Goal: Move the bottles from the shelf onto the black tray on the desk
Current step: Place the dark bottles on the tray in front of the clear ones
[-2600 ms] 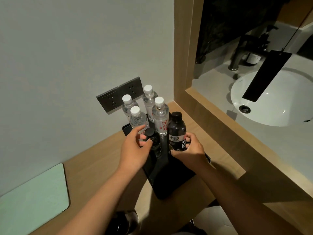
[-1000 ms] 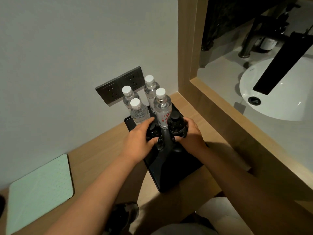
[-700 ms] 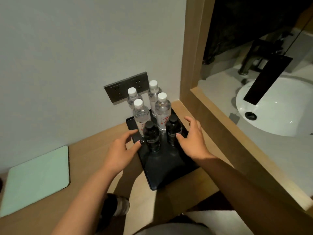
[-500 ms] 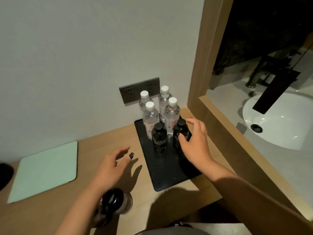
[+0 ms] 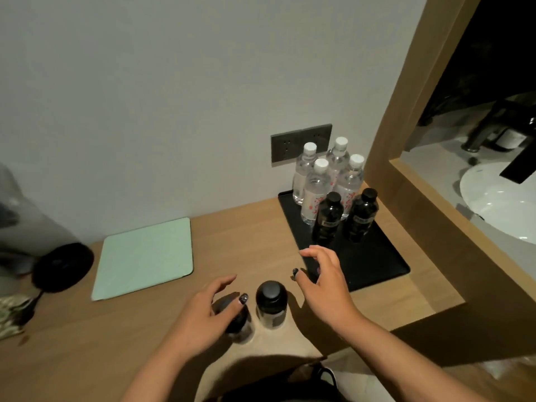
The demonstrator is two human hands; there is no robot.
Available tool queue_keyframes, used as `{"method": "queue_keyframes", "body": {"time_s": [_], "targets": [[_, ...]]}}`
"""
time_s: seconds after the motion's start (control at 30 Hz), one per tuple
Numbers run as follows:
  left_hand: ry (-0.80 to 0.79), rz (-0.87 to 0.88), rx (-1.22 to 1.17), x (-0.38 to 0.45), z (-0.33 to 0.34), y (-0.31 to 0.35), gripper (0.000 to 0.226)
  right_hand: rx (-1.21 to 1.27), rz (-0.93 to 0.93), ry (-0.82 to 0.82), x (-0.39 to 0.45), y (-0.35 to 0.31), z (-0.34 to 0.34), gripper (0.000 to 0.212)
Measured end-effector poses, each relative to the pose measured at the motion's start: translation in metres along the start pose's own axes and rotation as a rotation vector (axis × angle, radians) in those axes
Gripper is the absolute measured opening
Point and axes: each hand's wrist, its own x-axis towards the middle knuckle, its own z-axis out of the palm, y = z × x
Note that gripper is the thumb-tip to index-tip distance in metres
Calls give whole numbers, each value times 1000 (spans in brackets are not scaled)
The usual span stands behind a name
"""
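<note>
The black tray (image 5: pixel 377 256) lies on the wooden desk (image 5: pixel 116 329) at the back right, against the wall. On it stand several clear bottles with white caps (image 5: pixel 314 190) and, in front of them, two dark bottles (image 5: pixel 327 219) (image 5: pixel 362 216). Two more dark bottles stand at the desk's front edge: one (image 5: pixel 271 303) between my hands, the other (image 5: pixel 239 323) partly under my left hand. My left hand (image 5: pixel 208 311) hovers over that bottle with fingers apart. My right hand (image 5: pixel 324 285) is open just right of the middle bottle, over the tray's near-left corner.
A pale green mat (image 5: pixel 145 256) lies left of the tray. Further left is a round black object (image 5: pixel 62 266). A grey socket panel (image 5: pixel 301 142) is on the wall. A wooden frame (image 5: pixel 406 111) borders a white sink (image 5: pixel 504 198) at right.
Both hands let go of the two dark bottles, now standing on the tray, and drew back toward the desk's front edge, where two more dark bottles have come into view.
</note>
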Motion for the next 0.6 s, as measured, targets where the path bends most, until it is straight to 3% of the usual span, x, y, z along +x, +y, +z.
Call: {"method": "queue_keyframes", "body": {"time_s": [0.13, 0.37, 0.6], "targets": [[-47, 60, 25, -18, -5, -16, 56, 10, 15, 24, -30, -11, 16, 30], [-90, 91, -88, -22, 9, -25, 46, -9, 49, 123, -71, -19, 28, 32], [48, 27, -331, -22, -1, -12, 25, -40, 13, 76, -94, -29, 45, 38]]}}
